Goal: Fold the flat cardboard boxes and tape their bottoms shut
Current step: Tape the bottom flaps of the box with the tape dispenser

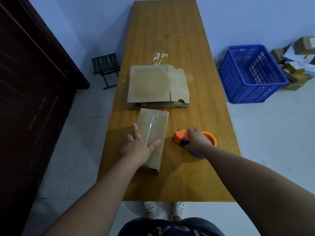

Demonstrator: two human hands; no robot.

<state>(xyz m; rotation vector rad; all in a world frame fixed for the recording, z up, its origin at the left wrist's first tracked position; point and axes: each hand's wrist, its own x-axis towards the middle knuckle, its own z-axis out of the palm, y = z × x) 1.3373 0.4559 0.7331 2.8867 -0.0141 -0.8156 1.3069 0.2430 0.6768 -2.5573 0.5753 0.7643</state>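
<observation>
A folded brown cardboard box (154, 126) lies on the wooden table (170, 31), with a strip of clear tape running along its top seam. My left hand (139, 147) rests flat on the box's near left part, fingers spread. To the right of the box, my right hand (198, 139) grips an orange and blue tape dispenser (181, 136) that sits on the table. Behind the box lies a stack of flat cardboard boxes (157, 86).
A blue plastic crate (250, 74) stands on the floor right of the table, with a heap of cardboard boxes (298, 62) beyond it. A small dark stool (105, 68) and a dark wooden door (30, 79) are on the left. A scrap of clear tape (160, 57) lies mid-table.
</observation>
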